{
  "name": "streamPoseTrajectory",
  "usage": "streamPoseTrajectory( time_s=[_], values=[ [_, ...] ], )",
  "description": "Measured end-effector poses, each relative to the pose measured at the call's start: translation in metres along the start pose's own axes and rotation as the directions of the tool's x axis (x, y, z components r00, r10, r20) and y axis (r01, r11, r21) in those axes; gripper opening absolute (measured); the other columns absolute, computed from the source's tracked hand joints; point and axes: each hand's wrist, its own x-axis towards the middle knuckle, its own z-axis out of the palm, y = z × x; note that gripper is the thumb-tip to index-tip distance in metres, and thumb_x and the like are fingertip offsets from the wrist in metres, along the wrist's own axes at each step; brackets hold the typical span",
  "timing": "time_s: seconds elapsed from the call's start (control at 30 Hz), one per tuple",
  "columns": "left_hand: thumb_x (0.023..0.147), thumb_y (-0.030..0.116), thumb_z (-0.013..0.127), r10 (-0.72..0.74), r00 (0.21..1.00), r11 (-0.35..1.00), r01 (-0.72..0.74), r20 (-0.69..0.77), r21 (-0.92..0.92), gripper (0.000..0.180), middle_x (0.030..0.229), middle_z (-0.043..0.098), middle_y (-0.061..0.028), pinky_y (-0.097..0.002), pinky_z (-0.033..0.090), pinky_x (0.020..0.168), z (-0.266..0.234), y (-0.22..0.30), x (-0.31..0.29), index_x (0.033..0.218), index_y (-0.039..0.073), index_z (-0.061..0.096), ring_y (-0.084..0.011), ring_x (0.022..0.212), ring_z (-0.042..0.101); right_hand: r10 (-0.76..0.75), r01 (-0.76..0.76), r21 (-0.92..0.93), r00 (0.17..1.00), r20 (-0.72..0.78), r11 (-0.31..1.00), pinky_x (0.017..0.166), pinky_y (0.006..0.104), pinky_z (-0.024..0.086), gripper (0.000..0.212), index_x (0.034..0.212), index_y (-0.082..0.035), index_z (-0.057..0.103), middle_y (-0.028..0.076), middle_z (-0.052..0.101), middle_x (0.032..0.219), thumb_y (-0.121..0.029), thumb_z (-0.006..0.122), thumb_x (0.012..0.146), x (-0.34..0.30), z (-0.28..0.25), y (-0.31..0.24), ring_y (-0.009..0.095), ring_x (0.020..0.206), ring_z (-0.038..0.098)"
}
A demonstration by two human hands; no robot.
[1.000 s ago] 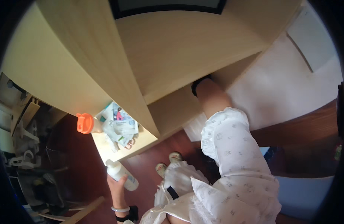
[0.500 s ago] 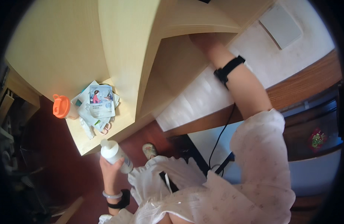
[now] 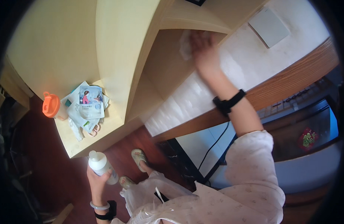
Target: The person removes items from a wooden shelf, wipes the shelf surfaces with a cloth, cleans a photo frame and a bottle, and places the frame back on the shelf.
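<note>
My left hand is wrapped around a white plastic bottle with a white top, held upright-ish below the cabinet's lower corner. Up at the wooden shelf compartment, my right hand reaches in, its fingers blurred by motion. Beside and under those fingers shows a thin white cloth, possibly a tissue, against the compartment's inner panel. Its far side is hidden by the hand.
On the low wooden ledge at left lie several packets, pink-handled scissors and an orange-lidded cup. A white box-like panel sits upper right. A dark cable hangs below the wooden rail.
My right hand has come back out from deeper in the compartment, so hand and cloth now show. My left hand still holds the bottle; the whole view has shifted slightly.
</note>
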Motion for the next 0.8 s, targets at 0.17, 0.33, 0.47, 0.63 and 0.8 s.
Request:
streamPoseTrajectory(
  time_s=[0.17, 0.33, 0.47, 0.63, 0.8],
  values=[
    [0.062, 0.018, 0.073, -0.021, 0.998, 0.999, 0.023, 0.06, -0.026, 0.052, 0.091, 0.058, -0.0053, -0.0299, 0.046, 0.073, 0.024, 0.007, 0.005, 0.105, 0.001, 0.052, -0.0148, 0.08, 0.056, 0.057, -0.056, 0.037, 0.998, -0.022, 0.998, 0.107, 0.0469, 0.026, 0.049, 0.125, 0.002, 0.049, 0.015, 0.047, 0.133, -0.014, 0.048, 0.079, -0.016, 0.0, 0.002, 0.03, 0.123, 0.043],
    [0.059, 0.015, 0.073, -0.056, 0.996, 0.998, 0.058, 0.07, -0.029, 0.057, 0.094, 0.058, -0.0062, -0.03, 0.047, 0.076, 0.027, 0.002, 0.004, 0.11, -0.001, 0.051, -0.0151, 0.082, 0.056, -0.294, 0.295, 0.046, 0.9, 0.323, 0.954, 0.112, 0.0451, 0.018, 0.049, 0.127, 0.002, 0.05, 0.013, 0.043, 0.138, -0.016, 0.048, 0.081, -0.074, 0.065, -0.128, 0.03, 0.13, 0.036],
    [0.058, 0.016, 0.074, -0.076, 0.995, 0.996, 0.078, 0.066, -0.034, 0.061, 0.094, 0.058, -0.0059, -0.0298, 0.047, 0.077, 0.015, -0.004, 0.002, 0.113, 0.0, 0.051, -0.0151, 0.083, 0.056, -0.398, 0.395, 0.108, 0.788, 0.469, 0.912, 0.112, 0.0477, 0.014, 0.05, 0.129, 0.001, 0.049, 0.013, 0.039, 0.141, -0.021, 0.045, 0.084, -0.068, 0.062, -0.144, 0.029, 0.133, 0.032],
    [0.058, 0.016, 0.074, -0.102, 0.995, 0.994, 0.101, 0.015, 0.028, 0.06, 0.094, 0.058, -0.006, -0.0294, 0.047, 0.076, 0.02, 0.014, 0.008, 0.111, 0.0, 0.051, -0.0149, 0.083, 0.056, -0.326, 0.385, -0.041, 0.83, 0.453, 0.922, 0.112, 0.0477, 0.01, 0.052, 0.134, -0.001, 0.043, 0.014, 0.038, 0.142, -0.026, 0.044, 0.089, 0.037, 0.062, -0.109, 0.03, 0.135, 0.027],
    [0.059, 0.014, 0.077, -0.136, 0.991, 0.99, 0.136, 0.01, 0.039, 0.06, 0.093, 0.059, -0.0058, -0.0291, 0.047, 0.076, 0.044, 0.021, 0.018, 0.111, -0.001, 0.051, -0.0142, 0.083, 0.056, -0.012, 0.401, -0.879, 0.911, 0.412, 0.257, 0.111, 0.04, 0.022, 0.049, 0.14, -0.004, 0.034, 0.012, 0.031, 0.146, -0.03, 0.032, 0.099, 0.085, 0.107, -0.137, 0.029, 0.133, 0.031]
  ],
)
